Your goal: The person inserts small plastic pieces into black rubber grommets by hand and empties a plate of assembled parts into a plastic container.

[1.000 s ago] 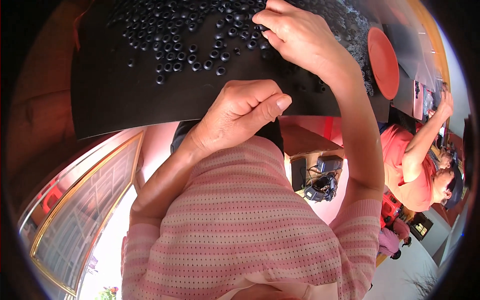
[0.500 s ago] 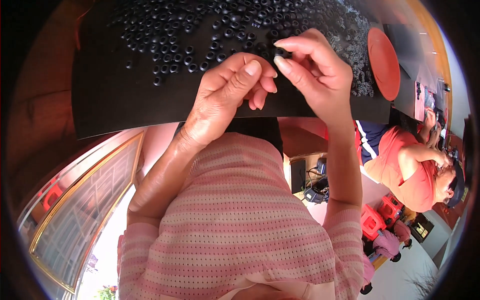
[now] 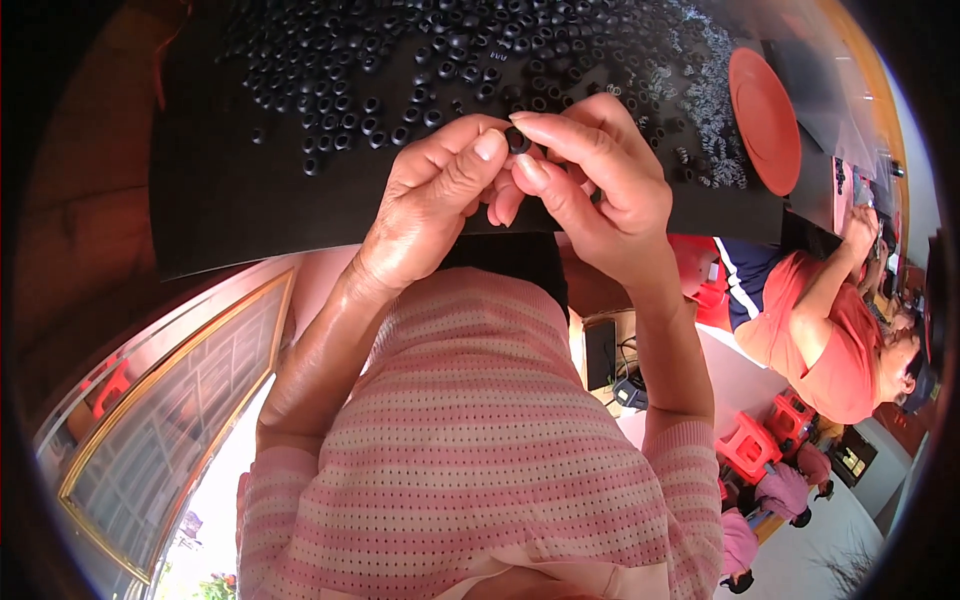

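A black flat surface [image 3: 250, 200] fills the upper frame, its top edge cut off. Scattered small black rubber rings [image 3: 340, 100] cover it, blurring into a pale heap near a round orange plastic lid [image 3: 765, 120] at upper right. At centre, the left hand [image 3: 430, 210] and right hand [image 3: 600, 190] meet, fingertips pinching one small black ring [image 3: 518, 139], mostly hidden between them.

Bright daylight, pinkish cast; strong fisheye bending, dark vignette at rim; centre sharp, edges soft.
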The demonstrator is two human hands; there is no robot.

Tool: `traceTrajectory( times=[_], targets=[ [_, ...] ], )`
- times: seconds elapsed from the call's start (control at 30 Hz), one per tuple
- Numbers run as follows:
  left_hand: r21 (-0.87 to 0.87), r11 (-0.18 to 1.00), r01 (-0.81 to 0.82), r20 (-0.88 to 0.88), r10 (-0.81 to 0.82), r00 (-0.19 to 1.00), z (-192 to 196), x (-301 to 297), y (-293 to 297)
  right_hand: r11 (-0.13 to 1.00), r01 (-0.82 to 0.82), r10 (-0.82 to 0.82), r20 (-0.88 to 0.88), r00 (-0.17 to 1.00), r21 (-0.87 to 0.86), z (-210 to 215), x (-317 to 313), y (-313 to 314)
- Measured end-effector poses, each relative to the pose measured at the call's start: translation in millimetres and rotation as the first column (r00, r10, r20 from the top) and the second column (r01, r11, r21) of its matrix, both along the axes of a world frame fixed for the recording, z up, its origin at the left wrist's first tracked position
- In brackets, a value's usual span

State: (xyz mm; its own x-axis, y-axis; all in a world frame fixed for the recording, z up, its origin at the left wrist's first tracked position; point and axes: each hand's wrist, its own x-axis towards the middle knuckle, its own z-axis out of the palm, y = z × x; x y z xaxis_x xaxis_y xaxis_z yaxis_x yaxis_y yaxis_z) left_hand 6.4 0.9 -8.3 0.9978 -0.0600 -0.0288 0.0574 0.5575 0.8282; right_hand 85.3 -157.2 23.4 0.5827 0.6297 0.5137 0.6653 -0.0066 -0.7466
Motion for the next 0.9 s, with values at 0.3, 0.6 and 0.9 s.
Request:
traceTrajectory(
  times=[0.3, 0.6, 0.9],
  targets=[
    [0.033, 0.998, -0.058, -0.016, 0.058, 0.998, 3.5, 1.0, -4.9, 0.994, 0.102, -0.087, 0.257, 0.963, -0.049, -4.1, -2.2, 2.6],
    [0.014, 1.000, -0.016, -0.008, 0.016, 1.000, 3.3, -0.4, -5.7, 0.994, 0.107, -0.108, 0.084, 0.991, 0.014, -6.3, -13.6, 4.3],
    [-0.004, 1.000, -0.017, -0.048, 0.017, 0.999, 10.1, -1.6, -3.2, 0.953, 0.215, -0.183, 0.158, 0.970, -0.216, 10.6, 49.4, -3.4]
  ],
)
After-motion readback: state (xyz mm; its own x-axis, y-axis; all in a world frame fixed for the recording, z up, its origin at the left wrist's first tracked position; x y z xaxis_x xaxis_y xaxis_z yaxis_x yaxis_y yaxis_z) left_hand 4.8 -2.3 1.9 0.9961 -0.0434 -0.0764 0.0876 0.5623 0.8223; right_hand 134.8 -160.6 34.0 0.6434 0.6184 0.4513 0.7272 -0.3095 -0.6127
